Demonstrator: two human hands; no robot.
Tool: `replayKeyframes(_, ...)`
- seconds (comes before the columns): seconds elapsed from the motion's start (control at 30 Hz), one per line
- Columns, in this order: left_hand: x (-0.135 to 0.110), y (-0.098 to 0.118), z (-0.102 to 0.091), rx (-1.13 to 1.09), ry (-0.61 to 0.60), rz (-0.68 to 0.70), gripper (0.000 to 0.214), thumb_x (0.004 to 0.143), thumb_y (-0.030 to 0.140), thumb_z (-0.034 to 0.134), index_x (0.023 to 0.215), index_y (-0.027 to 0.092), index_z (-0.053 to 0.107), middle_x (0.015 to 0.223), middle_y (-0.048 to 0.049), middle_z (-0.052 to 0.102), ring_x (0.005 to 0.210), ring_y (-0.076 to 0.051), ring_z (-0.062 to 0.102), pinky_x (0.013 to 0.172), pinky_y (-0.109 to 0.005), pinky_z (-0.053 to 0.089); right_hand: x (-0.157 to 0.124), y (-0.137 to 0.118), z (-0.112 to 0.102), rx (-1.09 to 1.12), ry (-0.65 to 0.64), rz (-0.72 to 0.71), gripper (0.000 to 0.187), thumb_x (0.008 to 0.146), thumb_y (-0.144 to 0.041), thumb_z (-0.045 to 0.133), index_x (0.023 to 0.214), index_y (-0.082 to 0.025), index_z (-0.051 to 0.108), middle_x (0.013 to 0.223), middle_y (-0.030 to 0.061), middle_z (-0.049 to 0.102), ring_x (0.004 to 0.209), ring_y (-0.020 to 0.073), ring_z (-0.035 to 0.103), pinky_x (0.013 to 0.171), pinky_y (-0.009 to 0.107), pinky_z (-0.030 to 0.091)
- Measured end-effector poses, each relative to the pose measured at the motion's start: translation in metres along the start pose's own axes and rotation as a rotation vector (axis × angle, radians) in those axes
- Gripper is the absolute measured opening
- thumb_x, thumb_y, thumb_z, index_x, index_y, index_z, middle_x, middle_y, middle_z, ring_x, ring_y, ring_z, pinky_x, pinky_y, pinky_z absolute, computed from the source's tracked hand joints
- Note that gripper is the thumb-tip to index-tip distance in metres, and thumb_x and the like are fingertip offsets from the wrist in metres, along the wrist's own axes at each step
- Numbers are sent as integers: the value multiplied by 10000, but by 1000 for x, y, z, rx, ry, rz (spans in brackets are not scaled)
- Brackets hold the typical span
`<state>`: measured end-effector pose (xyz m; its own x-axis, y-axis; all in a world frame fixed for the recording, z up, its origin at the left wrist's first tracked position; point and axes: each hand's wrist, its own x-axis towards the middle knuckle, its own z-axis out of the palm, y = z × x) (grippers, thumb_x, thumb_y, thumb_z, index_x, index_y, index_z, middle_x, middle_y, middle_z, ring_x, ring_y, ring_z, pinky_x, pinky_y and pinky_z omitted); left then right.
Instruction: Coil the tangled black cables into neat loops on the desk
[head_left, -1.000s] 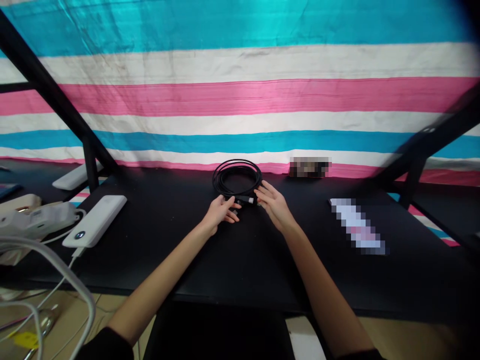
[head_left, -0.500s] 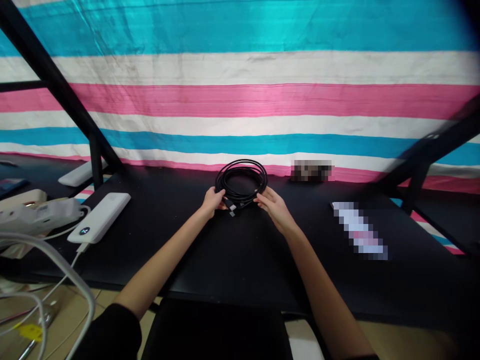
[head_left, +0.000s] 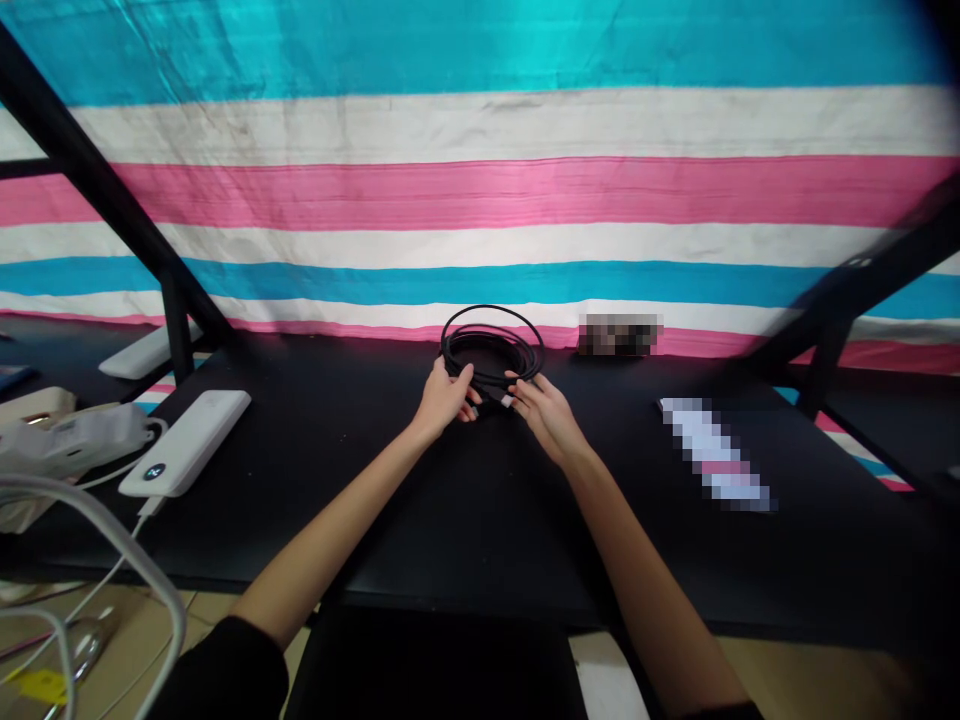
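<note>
A coiled black cable (head_left: 491,380) is held between my two hands just above the dark table, its loops standing up away from me. My left hand (head_left: 444,397) is closed around the near left side of the coil, thumb on top. On the near right side, my right hand (head_left: 545,410) grips the loops with thumb and fingers. A pale metal connector (head_left: 507,401) shows by the right fingertips. Another plug end beside the left fingers is partly hidden.
On the left of the black table (head_left: 390,520) lies a white power bank (head_left: 187,440) with a cable plugged in, near a white power strip (head_left: 97,440). A blurred-out flat item (head_left: 716,455) lies right. A blurred dark object (head_left: 619,335) stands at the back by the striped sheet (head_left: 480,190).
The coil's upper loop has lifted and spread apart from the others. My left hand has shifted right, closer to my right hand, and the connectors have moved between the fingers. The view has shifted slightly.
</note>
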<state>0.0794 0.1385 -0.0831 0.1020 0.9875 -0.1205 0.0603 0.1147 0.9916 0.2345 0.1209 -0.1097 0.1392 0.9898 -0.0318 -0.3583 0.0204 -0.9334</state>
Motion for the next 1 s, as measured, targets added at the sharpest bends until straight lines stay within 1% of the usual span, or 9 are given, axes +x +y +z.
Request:
replayKeyframes(0.13,-5,-7,-5,27,-101,-46,311,911,230,492,1188,110,418,535,3,643,307,-104,534,336,-164,358,-1,-3,0,-71,0,-3,297,562,-249,768,830,-211,645,921,14,656,816,137,618,709,239,496)
replayKeyframes(0.23,-8,-10,-13,50,-140,-55,393,909,239,499,1266,93,424,563,-16,667,327,-101,548,344,-164,361,-1,-5,-1,-128,3,-27,296,568,-254,741,849,-216,657,931,10,667,877,156,628,735,246,495)
replayKeyframes(0.3,-9,-9,-19,64,-144,-56,498,914,250,496,1363,86,357,576,-15,672,342,-98,556,352,-166,369,1,-5,-5,-192,27,-35,289,594,-270,706,875,-212,670,957,22,677,903,174,633,744,266,500)
replayKeyframes(0.4,-13,-8,-26,90,-134,-48,607,929,234,465,1457,66,217,578,-3,663,353,-96,555,356,-173,381,7,-2,-14,-338,123,-55,324,630,-296,664,934,-187,693,1042,67,669,904,214,638,749,327,508)
replayKeyframes(0.53,-26,-10,-37,136,-105,-30,607,926,222,462,1469,82,230,544,21,631,343,-86,536,354,-174,380,12,2,-26,-534,249,-128,346,661,-308,655,969,-165,720,1236,117,583,900,230,637,852,401,479)
replayKeyframes(0.67,-34,-16,-49,173,-94,-43,631,923,239,473,1482,125,205,544,23,641,336,-93,537,350,-178,382,12,5,-28,-626,241,-159,354,703,-316,637,1011,-164,727,1213,127,598,849,211,648,870,386,471)
replayKeyframes(0.8,-20,-16,-50,184,-109,-103,660,938,300,450,1483,81,148,555,-4,661,350,-116,564,351,-185,386,12,11,-25,-636,203,-146,420,714,-352,644,1075,-145,699,1090,125,650,798,208,647,792,370,489)
replayKeyframes(0.9,0,-15,-41,179,-117,-128,649,944,350,439,1465,57,185,557,-21,665,357,-122,576,356,-182,387,14,15,-23,-593,175,-129,437,696,-386,661,1058,-143,689,941,90,680,745,197,637,676,327,497)
replayKeyframes(1.0,15,-14,-31,188,-99,-114,654,925,330,491,1458,79,207,514,6,638,329,-113,554,351,-171,373,15,16,-20,-507,172,-118,443,685,-414,667,1038,-147,671,917,73,681,759,179,630,600,264,484)
